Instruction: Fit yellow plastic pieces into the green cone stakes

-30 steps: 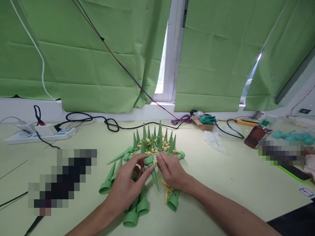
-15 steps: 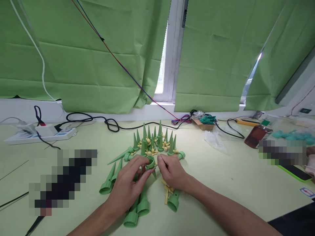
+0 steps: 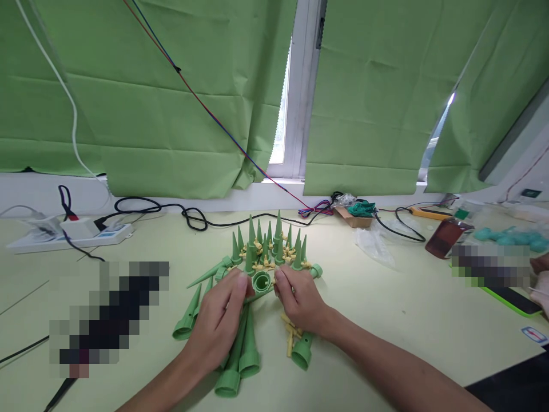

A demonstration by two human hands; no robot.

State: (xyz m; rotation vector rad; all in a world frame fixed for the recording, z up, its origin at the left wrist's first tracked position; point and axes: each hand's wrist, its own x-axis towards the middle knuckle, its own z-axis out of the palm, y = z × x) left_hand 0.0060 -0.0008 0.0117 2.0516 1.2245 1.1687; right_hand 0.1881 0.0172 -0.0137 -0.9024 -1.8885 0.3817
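Observation:
A green plant watering spike (image 3: 261, 282) is between my hands, its round open end turned toward me. My left hand (image 3: 221, 315) is closed at its left side, thumb raised and fingers curled against it; the fingertips are partly hidden. My right hand (image 3: 300, 297) pinches a small yellow valve at the spike's right side, mostly covered by thumb and finger. Just behind stand several upright green spikes (image 3: 279, 252) with yellow valves. Loose spikes (image 3: 249, 355) lie under and beside my left hand. Below my right hand are loose yellow valves (image 3: 291, 332) and another spike (image 3: 302, 352).
A power strip (image 3: 86, 236) and black cable run along the back left. At the back right are a small cardboard box (image 3: 354, 217), a clear plastic bag (image 3: 375, 246) and a bottle (image 3: 448, 236). A phone-like object with a green edge (image 3: 514, 300) lies right; another person's hand shows there.
My left thumb has moved from the front of the spike up to its left side, and the spike's opening is more exposed. My right hand has hardly moved.

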